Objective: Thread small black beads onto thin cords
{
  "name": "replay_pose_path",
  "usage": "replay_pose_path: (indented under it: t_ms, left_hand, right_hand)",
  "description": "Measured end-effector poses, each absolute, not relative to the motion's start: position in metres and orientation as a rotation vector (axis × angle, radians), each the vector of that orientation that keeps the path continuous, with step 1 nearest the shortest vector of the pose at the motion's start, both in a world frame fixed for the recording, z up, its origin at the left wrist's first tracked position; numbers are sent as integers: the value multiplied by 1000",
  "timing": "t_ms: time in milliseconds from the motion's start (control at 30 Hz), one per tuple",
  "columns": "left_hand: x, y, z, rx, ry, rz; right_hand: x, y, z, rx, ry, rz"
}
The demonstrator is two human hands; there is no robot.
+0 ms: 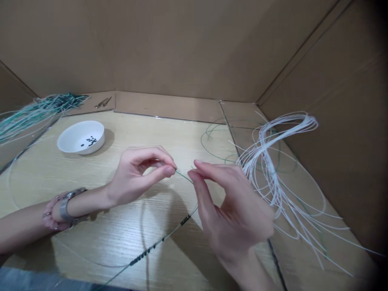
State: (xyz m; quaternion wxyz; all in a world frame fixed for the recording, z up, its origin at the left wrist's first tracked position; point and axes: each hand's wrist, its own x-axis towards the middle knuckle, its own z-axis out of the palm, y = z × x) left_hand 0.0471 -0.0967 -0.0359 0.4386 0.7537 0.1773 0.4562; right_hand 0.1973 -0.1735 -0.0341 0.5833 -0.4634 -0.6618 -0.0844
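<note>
My left hand [139, 176] pinches the end of a thin green wire [183, 175] between thumb and forefinger. A metal wristwatch [68, 206] and a pink beaded bracelet [50, 212] circle that wrist. My right hand [233, 210] sits just beside the wire, its thumb and forefinger tips close together. Anything between those fingertips is hidden. The wire passes behind my right hand and runs down toward the lower left. Several small black beads [185, 219] are strung on it, with a second group [144, 254] lower down.
A white bowl [72, 139] holding several black beads stands on the light wood tabletop [100, 230]. A bundle of white wires [275, 165] lies at the right, and a green-and-white bundle [36, 113] at the left. Small metal tools [103, 102] lie at the back, before cardboard walls [182, 48].
</note>
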Motion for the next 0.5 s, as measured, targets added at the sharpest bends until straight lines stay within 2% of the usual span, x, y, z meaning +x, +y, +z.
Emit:
replay_pose_path:
  t_ms: [500]
  left_hand:
    - [46, -95, -35, 2015, 427, 1167]
  right_hand:
    - [195, -174, -32, -1151, -1693, -228]
